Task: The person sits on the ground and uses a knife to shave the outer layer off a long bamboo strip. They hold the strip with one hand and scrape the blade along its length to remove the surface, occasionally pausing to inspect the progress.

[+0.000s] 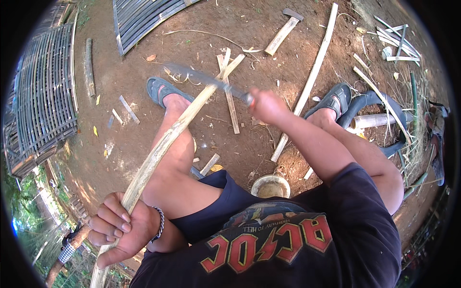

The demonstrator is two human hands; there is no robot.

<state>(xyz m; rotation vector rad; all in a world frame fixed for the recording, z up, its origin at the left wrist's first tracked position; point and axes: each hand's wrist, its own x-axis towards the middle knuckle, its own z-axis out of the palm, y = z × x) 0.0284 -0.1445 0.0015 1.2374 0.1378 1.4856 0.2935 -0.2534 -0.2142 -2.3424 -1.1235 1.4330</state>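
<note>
My left hand, with a chain bracelet at the wrist, is wrapped round the near part of a long pale split-bamboo or wood strip. The strip slants up and away to the right across my left leg. Gripped in my right hand is the handle of a machete. Its blade points left, smeared by motion, and crosses the strip near the far end; whether it touches cannot be told. Around that far end, short pale pieces lie crossed on the ground.
A small axe or hatchet lies ahead. A long strip lies beside my right sandal. Slatted panels stand at the left. A shallow bowl sits between my legs. Black curved rubber and offcuts are at the right.
</note>
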